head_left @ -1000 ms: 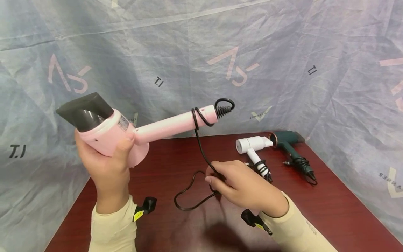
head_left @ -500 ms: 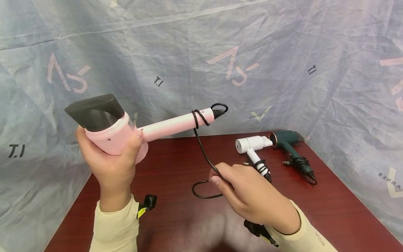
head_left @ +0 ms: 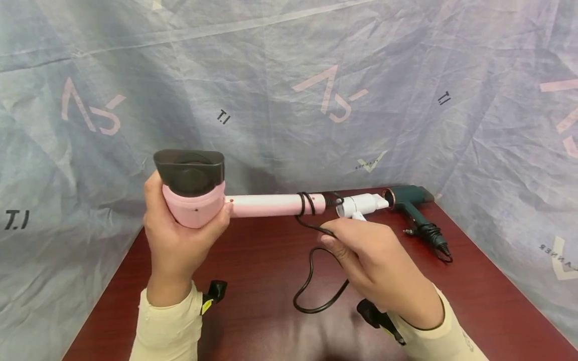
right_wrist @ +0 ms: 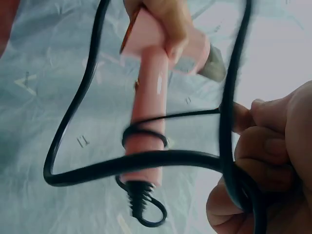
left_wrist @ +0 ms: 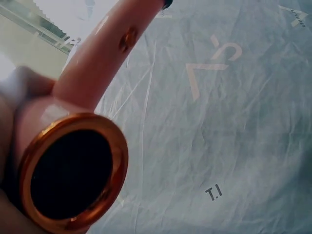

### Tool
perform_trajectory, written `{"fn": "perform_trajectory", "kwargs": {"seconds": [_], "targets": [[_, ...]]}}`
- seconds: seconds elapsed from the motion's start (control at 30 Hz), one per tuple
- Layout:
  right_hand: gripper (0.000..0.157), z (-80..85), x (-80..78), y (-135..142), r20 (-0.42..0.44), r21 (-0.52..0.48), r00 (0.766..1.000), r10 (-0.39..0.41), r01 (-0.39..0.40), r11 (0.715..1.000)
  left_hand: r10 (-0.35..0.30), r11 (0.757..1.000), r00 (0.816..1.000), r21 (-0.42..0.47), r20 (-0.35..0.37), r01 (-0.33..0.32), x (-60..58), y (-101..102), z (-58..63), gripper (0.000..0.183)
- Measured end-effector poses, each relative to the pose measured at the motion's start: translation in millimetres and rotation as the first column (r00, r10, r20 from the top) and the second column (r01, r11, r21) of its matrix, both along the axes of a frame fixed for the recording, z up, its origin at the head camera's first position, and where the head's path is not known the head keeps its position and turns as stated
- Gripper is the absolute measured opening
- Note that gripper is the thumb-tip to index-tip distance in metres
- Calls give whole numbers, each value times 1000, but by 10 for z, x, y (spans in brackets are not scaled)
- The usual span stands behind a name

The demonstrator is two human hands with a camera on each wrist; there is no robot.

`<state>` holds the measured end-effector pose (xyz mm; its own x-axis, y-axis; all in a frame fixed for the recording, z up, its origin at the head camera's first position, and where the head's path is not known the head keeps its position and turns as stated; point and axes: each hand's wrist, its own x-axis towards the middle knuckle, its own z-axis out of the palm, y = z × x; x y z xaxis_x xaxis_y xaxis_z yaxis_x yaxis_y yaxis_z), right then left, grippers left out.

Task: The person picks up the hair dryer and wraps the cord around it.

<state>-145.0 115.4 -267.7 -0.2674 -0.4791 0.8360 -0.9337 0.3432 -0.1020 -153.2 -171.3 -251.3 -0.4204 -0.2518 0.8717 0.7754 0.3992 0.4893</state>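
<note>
My left hand (head_left: 180, 240) grips the pink hair dryer (head_left: 266, 205) round its barrel, clear above the table. Its dark nozzle (head_left: 191, 173) faces me and its handle points right. In the left wrist view the copper-coloured ring (left_wrist: 122, 156) at the dryer's rear shows close up. The black cord (head_left: 311, 281) is wound round the lower handle, as the right wrist view shows too. My right hand (head_left: 375, 255) pinches that cord between thumb and fingers, right of the handle. A slack loop of it hangs below the hand; more cord (right_wrist: 229, 87) crosses near the right wrist camera.
On the dark red table (head_left: 253, 260), at the back right, lie a white hair dryer (head_left: 361, 204), partly hidden by my right hand, and a dark green hair dryer (head_left: 417, 210) with its cord wound on the handle. A grey printed cloth (head_left: 271, 100) hangs behind.
The pink dryer has moved right and turned so its nozzle faces me and its handle lies level. My right hand, still holding the cord, has shifted right; the cord loop has changed shape.
</note>
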Motion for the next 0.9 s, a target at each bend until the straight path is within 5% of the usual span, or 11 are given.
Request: {"fn": "perform_trajectory", "kwargs": {"seconds": [0.43,0.53,0.73,0.9], "targets": [[13,89,-90,144,-38,-68,999,-26,24,997,-192,971,979,-160,-70,179,-100,-107,-141,83],[15,89,-113,152,-23,-78,999,-34,32,996,-265,958,961,-139,-82,253,-105,-122,-154,82],[12,61,-184,173,51,-79,999,0,4,997,-435,900,895,-66,-100,430,-27,-93,-81,82],[6,-1,-252,186,134,-62,991,20,-12,998,-489,872,866,-40,-105,488,26,-85,-28,81]]}}
